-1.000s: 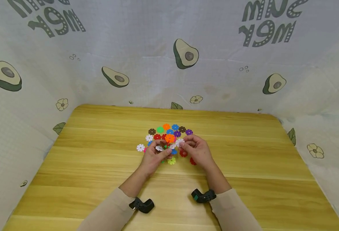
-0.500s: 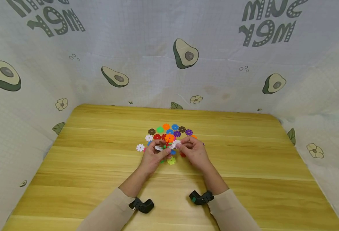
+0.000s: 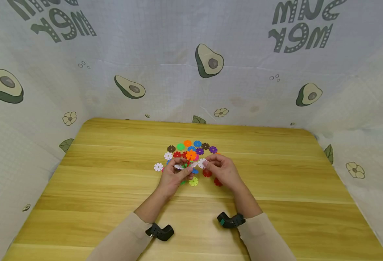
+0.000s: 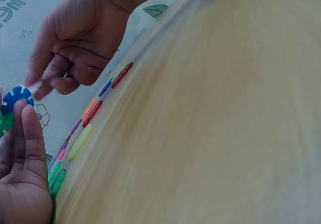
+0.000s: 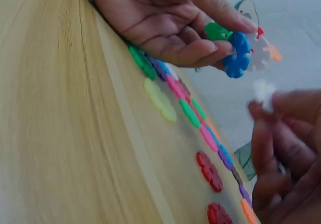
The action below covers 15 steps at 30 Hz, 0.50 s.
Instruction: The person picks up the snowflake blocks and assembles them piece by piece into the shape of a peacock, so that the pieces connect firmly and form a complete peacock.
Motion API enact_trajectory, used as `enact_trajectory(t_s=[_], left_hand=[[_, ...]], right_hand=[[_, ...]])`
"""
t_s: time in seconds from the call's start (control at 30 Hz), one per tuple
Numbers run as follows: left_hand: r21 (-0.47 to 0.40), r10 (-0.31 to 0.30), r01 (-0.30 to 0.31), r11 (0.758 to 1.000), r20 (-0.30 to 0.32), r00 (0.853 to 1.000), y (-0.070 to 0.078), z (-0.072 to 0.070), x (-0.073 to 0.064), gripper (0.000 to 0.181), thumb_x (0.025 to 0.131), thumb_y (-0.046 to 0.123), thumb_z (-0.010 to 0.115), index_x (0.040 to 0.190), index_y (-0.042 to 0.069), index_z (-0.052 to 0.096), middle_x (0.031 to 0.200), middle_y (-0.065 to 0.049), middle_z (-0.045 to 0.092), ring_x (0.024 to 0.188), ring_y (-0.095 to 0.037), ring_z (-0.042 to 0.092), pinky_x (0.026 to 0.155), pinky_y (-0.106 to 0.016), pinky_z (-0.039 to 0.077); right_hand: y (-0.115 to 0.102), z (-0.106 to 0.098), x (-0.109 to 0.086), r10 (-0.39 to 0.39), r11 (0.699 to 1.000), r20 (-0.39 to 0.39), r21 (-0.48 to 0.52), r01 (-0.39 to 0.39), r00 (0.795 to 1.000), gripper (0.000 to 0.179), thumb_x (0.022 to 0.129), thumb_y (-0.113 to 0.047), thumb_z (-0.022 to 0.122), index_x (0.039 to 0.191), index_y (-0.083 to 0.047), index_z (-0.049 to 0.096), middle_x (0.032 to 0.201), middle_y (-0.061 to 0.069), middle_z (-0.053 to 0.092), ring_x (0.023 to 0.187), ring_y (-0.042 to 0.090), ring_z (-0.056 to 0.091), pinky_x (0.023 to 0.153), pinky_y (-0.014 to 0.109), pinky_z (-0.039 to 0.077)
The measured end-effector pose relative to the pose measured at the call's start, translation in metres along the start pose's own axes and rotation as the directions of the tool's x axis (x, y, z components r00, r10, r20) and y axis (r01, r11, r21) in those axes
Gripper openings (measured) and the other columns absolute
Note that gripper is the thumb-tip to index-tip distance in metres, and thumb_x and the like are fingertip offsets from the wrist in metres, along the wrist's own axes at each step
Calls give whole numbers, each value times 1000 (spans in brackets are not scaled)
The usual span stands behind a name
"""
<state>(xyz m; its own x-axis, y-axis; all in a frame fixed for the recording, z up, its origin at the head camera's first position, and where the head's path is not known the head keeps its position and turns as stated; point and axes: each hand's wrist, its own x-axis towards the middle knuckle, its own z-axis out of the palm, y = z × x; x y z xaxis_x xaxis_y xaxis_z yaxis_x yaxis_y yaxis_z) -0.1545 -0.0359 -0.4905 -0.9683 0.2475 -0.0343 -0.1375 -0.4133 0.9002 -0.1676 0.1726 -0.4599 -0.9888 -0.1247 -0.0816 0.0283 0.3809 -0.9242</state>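
My left hand (image 3: 174, 178) holds up a cluster of joined plastic snowflake discs. In it, an orange disc (image 3: 191, 155) stands at the top, and a blue disc (image 5: 236, 56), a green disc (image 5: 218, 31) and a white disc (image 5: 259, 54) show in the right wrist view. Between thumb and fingers, my right hand (image 3: 225, 173) pinches a loose white snowflake disc (image 3: 202, 163). That disc is close to the cluster's right side, with a small gap in the right wrist view. My left fingers hide part of the cluster.
Flat discs of many colours lie on the wooden table (image 3: 129, 206) behind and below the hands. A yellow disc (image 3: 193, 181) and two red ones, one a red disc (image 3: 218, 182), are nearest the front. A printed cloth (image 3: 165, 94) hangs behind the table.
My right hand brought its white disc left against the cluster half a second ago, then drew back right with it. The left hand and its cluster have hardly moved.
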Motion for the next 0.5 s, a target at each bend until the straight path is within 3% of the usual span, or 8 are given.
enact_trajectory(t_s=[0.1, 0.2, 0.33, 0.43, 0.5], left_hand=[[11, 2, -2, 1000, -10, 1000, 1, 0, 0, 27, 97, 0, 66, 119, 0, 50, 99, -3, 57, 76, -10, 73, 74, -25, 64], [14, 1, -1, 1000, -13, 1000, 1, 1, 0, 26, 98, -4, 62, 120, -2, 50, 99, -2, 55, 75, -9, 73, 73, -24, 64], [13, 0, 0, 1000, -3, 1000, 2, 2, 0, 26, 98, -6, 60, 121, -4, 48, 99, -2, 55, 75, -8, 72, 72, -23, 64], [22, -5, 5, 1000, -3, 1000, 2, 2, 0, 26, 98, -6, 60, 121, -4, 48, 101, -3, 54, 75, -8, 72, 72, -22, 63], [33, -9, 10, 999, -6, 1000, 2, 2, 0, 26, 98, -5, 61, 121, -4, 48, 103, -4, 52, 75, -9, 72, 73, -23, 63]], right_hand=[[1, -2, -1, 21, 990, 12, -137, -19, 1000, 23, 98, -26, 70, 110, -6, 75, 101, 9, 75, 89, 19, 63, 76, 27, 56], [4, -4, -2, -8, 957, 43, -290, 21, 999, 19, 97, -21, 70, 109, -9, 77, 108, 8, 74, 97, 22, 63, 88, 37, 56], [6, -5, -3, -70, 868, 72, -487, 97, 995, 29, 88, -20, 75, 116, -13, 75, 108, 9, 66, 101, 25, 56, 87, 41, 52], [5, -5, -4, -67, 802, 95, -587, 111, 993, 39, 83, -25, 80, 121, -16, 72, 105, 8, 60, 98, 26, 49, 79, 37, 47], [5, -5, -4, -49, 783, 107, -613, 105, 993, 36, 83, -27, 81, 117, -16, 72, 104, 7, 59, 99, 26, 47, 80, 36, 46]])
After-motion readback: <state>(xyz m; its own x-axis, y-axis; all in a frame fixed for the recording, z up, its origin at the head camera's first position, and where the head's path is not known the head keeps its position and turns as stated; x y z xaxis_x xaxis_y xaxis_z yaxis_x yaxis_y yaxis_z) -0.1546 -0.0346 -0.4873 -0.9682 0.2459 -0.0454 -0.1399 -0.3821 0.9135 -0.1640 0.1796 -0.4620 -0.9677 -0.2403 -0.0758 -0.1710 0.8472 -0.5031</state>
